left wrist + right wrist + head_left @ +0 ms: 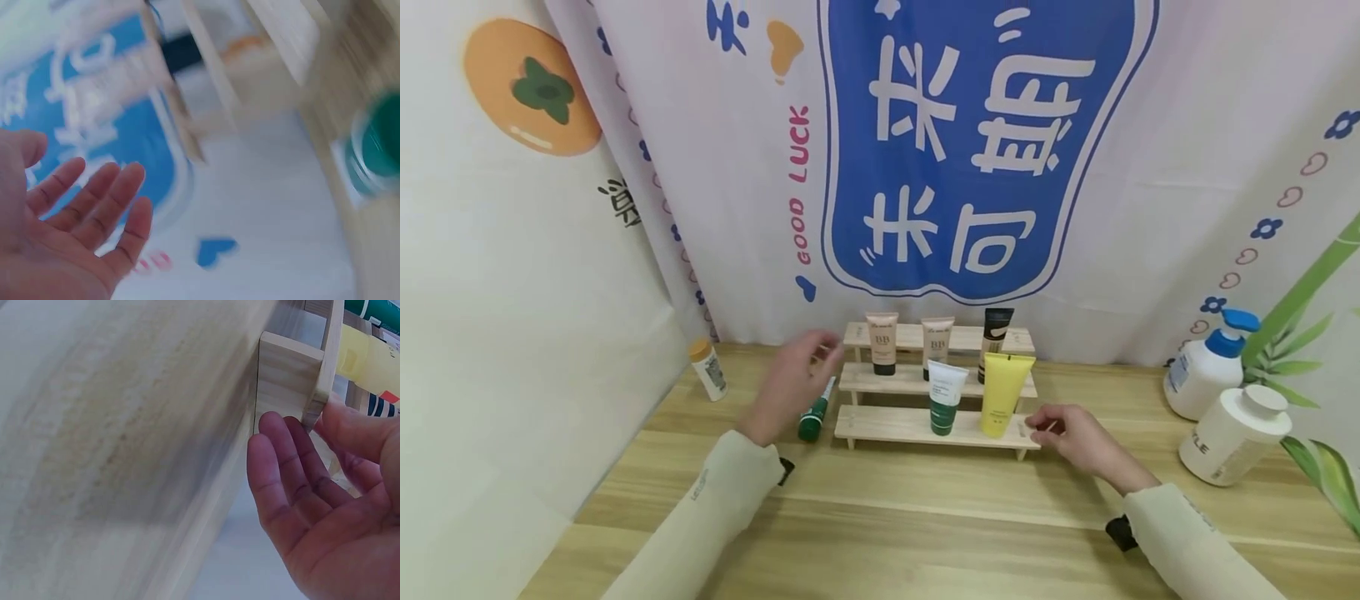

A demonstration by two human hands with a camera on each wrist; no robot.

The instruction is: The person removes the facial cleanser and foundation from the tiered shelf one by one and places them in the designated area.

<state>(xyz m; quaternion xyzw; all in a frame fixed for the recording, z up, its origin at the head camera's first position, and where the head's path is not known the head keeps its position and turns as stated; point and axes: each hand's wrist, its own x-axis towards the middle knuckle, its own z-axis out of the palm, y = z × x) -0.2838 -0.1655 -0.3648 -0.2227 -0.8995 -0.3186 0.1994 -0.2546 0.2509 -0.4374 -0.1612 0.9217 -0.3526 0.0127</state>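
A three-step wooden shelf [895, 423] stands mid-table and carries several cosmetic tubes, among them a white and green tube [945, 397] and a yellow tube [1002, 393] on the bottom step. My left hand [805, 371] hovers open by the shelf's left end, fingers spread [94, 200], holding nothing. Just below it is a green tube [815, 411], whose green cap [378, 156] shows blurred in the left wrist view. My right hand [1052, 429] pinches the right end of the bottom step [315, 381], thumb on one side, fingers [281, 456] on the other.
A small orange-capped bottle [708, 369] stands at the far left. A blue-pump bottle [1206, 367] and a white jar [1232, 433] stand at the right. A printed cloth backdrop [977, 150] hangs close behind the shelf. The wooden table [925, 517] reaches toward me.
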